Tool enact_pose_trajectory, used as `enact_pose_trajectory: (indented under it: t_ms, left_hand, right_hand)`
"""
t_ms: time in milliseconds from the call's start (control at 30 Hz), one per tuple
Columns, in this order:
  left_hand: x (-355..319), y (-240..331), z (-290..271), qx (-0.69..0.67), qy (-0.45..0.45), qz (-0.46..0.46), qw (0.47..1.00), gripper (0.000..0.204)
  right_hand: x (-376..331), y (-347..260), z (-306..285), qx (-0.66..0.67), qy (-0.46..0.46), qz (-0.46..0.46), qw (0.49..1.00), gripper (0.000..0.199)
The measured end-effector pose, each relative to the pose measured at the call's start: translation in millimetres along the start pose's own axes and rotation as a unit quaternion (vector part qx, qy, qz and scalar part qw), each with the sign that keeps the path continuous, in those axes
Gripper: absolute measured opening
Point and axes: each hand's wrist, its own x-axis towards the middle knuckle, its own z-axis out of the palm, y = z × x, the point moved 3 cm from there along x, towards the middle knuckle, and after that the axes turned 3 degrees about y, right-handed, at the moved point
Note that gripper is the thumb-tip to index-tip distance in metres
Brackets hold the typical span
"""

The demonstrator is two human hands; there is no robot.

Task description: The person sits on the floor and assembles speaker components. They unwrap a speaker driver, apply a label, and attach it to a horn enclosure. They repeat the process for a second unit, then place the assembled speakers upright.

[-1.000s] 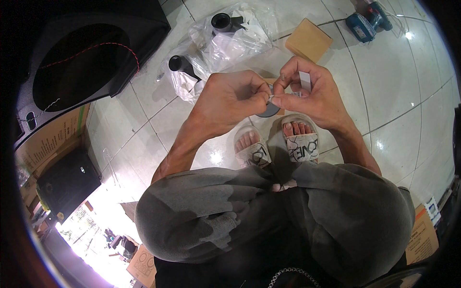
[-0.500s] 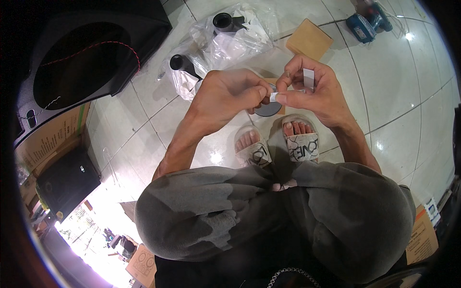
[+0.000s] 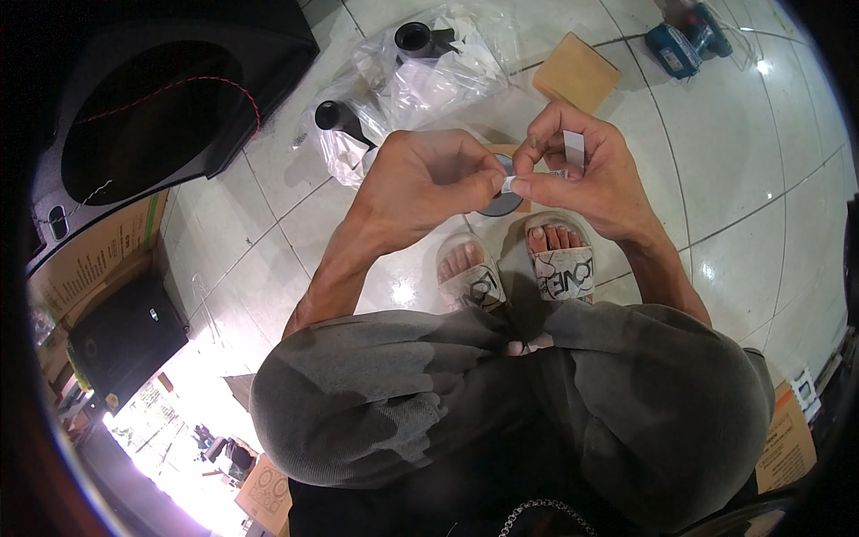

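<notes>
Over the dark disc, a white strip is being pinched by left hand and right hand, ideally without creasing.

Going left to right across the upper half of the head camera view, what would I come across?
Black cabinet, lower black tube, left hand, white piece at the fingertips, right hand, blue power drill.

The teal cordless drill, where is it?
The teal cordless drill is on the tiled floor at the head view's upper right, beyond the right hand, right of the brown cardboard box.
</notes>
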Motion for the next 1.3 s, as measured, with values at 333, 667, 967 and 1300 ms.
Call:
enact_pose_trajectory:
  t_ms: [333,667,967,1300]
  left_hand:
    - [1.9,0.2,0.4,0.035,-0.002,0.003,0.999,0.019]
    - [1.3,0.6,1.0,0.009,-0.002,0.013,1.000,0.019]
    - [1.9,0.8,3.3,0.032,-0.001,0.018,0.999,0.019]
    - [-0.2,1.0,1.3,0.027,-0.008,0.004,1.000,0.019]
  right_hand:
    - [-0.2,1.4,-1.2,0.010,0.005,0.006,1.000,0.018]
    - [0.4,3.0,-1.3,0.004,0.018,-0.015,1.000,0.015]
    - [0.7,5.5,-0.9,-0.018,0.029,-0.003,0.999,0.017]
    - [0.3,6.0,2.5,0.000,0.021,-0.005,1.000,0.018]
